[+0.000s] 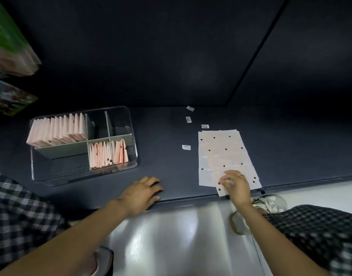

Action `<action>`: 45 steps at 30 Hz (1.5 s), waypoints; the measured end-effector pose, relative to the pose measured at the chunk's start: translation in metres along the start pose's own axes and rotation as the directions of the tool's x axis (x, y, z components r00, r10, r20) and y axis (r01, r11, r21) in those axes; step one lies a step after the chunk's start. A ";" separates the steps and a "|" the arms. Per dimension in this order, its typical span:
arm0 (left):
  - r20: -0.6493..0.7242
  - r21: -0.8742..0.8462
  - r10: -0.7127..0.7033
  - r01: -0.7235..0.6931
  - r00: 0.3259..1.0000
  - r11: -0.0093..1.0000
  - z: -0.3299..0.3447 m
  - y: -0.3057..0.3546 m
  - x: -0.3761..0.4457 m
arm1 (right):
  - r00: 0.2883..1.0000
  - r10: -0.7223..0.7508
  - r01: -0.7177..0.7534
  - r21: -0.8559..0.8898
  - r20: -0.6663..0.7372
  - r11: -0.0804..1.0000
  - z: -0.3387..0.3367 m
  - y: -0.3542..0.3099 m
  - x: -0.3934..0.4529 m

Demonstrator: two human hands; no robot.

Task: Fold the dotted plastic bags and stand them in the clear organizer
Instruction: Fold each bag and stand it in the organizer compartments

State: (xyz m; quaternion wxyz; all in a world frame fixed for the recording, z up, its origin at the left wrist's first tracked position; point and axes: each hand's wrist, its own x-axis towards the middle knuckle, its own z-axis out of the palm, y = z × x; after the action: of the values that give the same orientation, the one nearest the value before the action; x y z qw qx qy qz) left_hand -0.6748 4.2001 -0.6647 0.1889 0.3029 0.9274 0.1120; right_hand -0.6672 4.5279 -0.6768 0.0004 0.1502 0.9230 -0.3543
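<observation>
Here, right hand (235, 183) pinching the near end of the dotted plastic bags (225, 154), fingers curled together on the top sheet. Left hand (143, 189) flat on the dark table (163, 134), fingers slightly apart, holding nothing. Clear organizer (131, 156) far left, folded bags (57, 128) upright inside.

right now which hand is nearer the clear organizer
Left. The left hand rests flat on the table just right of the clear organizer; the right hand is far right on the flat dotted bags.
</observation>
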 end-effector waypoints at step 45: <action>-0.029 -0.904 -0.517 0.198 0.856 0.378 -0.017 0.024 0.021 | 0.734 -0.056 -0.150 0.241 0.677 0.959 -0.028 -0.100 0.014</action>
State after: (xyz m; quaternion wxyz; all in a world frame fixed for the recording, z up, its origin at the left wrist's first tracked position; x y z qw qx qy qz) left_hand -0.6850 4.2299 -0.6480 0.1898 -0.0704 0.7946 0.5724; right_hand -0.7055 4.4804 -0.5919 0.3242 0.0329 0.7954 -0.5110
